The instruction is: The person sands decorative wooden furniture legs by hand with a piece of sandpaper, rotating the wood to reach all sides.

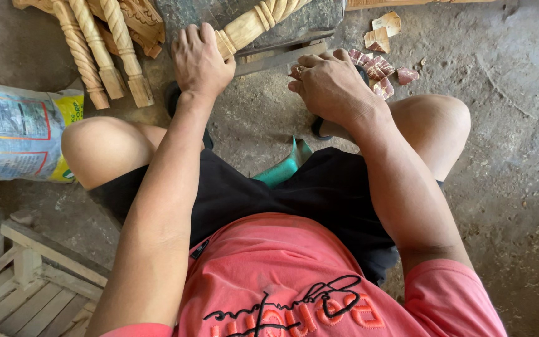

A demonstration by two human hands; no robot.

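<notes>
The carved wooden post, pale and rope-twisted with a ringed collar, lies slanted across a dark block at the top centre of the view; its upper end is cut off by the frame edge. The left hand rests palm-down on the post's lower end, fingers curled over it in a closed grip; the end of the post beneath the palm is hidden. The right hand sits just to the right, at the end of a flat grey metal bar. Its fingers are folded inward, but the back of the hand covers them, so it cannot be determined whether they grip anything.

Three further twisted wooden posts lie together at upper left, tops cut off. Reddish wood chips lie on the concrete floor beside the right hand. A printed sack is at the left edge, partly out of frame. A green object protrudes between the knees, mostly hidden by black shorts. A slatted wooden frame occupies the lower left corner.
</notes>
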